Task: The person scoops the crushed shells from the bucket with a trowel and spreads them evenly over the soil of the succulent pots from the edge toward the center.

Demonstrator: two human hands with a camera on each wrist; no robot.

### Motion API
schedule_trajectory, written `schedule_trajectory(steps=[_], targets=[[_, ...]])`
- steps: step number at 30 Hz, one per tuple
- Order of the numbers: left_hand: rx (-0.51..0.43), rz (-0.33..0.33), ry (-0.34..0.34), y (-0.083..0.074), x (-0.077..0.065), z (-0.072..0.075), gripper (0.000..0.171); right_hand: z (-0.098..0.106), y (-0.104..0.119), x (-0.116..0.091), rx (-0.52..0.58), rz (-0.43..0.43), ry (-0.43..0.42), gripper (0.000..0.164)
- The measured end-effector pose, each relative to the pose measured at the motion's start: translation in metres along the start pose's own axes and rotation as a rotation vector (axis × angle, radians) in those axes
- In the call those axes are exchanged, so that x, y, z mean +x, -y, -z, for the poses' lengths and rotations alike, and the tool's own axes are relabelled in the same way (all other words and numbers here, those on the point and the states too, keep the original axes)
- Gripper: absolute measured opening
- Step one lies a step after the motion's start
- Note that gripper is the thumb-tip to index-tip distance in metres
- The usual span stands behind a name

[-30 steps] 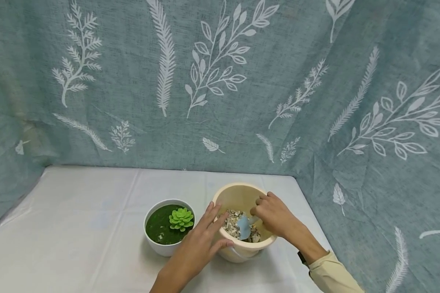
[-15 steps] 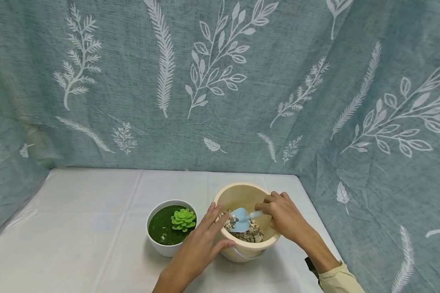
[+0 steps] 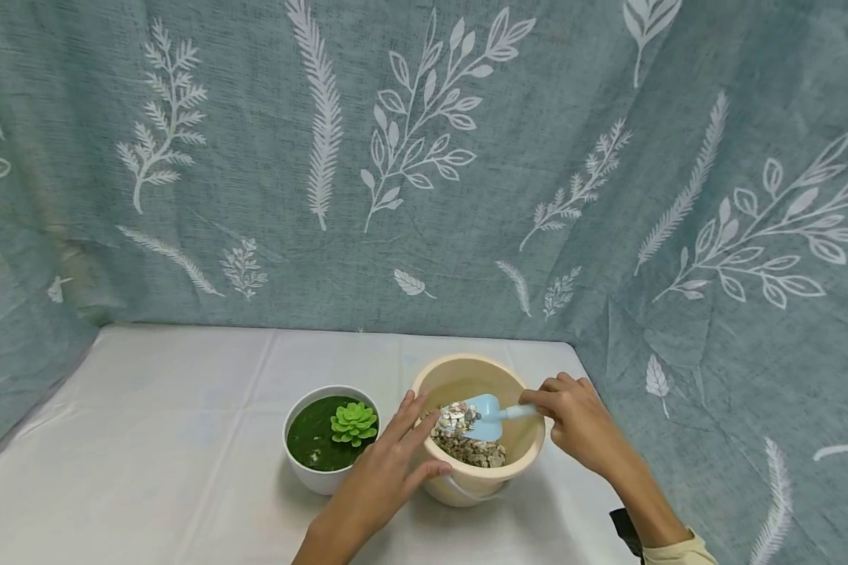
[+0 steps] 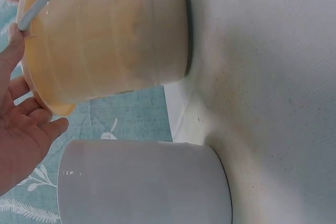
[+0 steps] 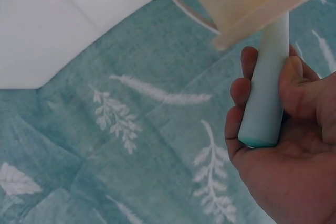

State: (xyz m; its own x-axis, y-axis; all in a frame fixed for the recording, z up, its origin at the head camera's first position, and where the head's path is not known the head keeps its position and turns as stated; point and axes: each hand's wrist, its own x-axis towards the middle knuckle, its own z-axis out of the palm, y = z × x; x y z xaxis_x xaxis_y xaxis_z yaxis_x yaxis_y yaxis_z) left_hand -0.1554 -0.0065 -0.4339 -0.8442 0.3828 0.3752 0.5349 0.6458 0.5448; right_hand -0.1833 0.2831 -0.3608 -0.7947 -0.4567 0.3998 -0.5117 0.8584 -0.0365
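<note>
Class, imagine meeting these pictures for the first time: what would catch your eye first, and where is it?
Probably the bright green succulent, in the white bowl left of the cream bucket in the head view. Next might come the pale blue scoop, carrying pebbles at the bucket's mouth, its handle gripped by the right hand. Behind everything hangs a teal cloth with white leaf patterns.

The bowl, in which a plant is set, is placed left of the bucket on the table. Stones are held in the bucket and on the scoop. The table is backed by the curtain.
</note>
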Motion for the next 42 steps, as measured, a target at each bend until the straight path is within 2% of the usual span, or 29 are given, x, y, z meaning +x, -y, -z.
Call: schedule_trajectory(steps=[5,12,16,19,24,28,32,37,40,42], targets=[[-0.034,-0.005,0.004,0.001,-0.002,0.0,0.073,0.01,-0.004,-0.008,0.047,0.02,-0.049,0.053],[0.041,-0.034,0.004,0.003,-0.001,0.002,0.079,0.033,0.004,-0.014,0.064,0.029,-0.059,0.054],[0.098,-0.036,-0.012,0.01,-0.008,0.012,0.089,0.039,0.02,-0.011,0.069,0.053,-0.063,0.054],[0.142,-0.02,-0.058,0.019,-0.015,0.024,0.097,0.042,0.031,-0.006,0.063,0.081,-0.074,0.055],[0.2,0.098,-0.154,0.043,-0.032,0.048,0.109,0.043,0.048,0.004,0.086,0.094,-0.044,0.053],[0.209,0.189,-0.175,0.06,-0.046,0.061,0.122,0.039,0.06,0.013,0.114,0.094,-0.007,0.05],[0.119,0.271,-0.128,0.073,-0.056,0.065,0.133,0.031,0.068,0.025,0.119,0.135,0.023,0.05],[-0.054,0.392,-0.054,0.082,-0.062,0.065,0.137,0.02,0.08,0.042,0.096,0.191,0.049,0.046],[-0.096,0.396,-0.073,0.085,-0.065,0.064,0.136,0.014,0.087,0.051,0.083,0.216,0.068,0.041],[-0.092,0.393,-0.093,0.086,-0.067,0.064,0.136,0.008,0.092,0.058,0.072,0.237,0.077,0.039]])
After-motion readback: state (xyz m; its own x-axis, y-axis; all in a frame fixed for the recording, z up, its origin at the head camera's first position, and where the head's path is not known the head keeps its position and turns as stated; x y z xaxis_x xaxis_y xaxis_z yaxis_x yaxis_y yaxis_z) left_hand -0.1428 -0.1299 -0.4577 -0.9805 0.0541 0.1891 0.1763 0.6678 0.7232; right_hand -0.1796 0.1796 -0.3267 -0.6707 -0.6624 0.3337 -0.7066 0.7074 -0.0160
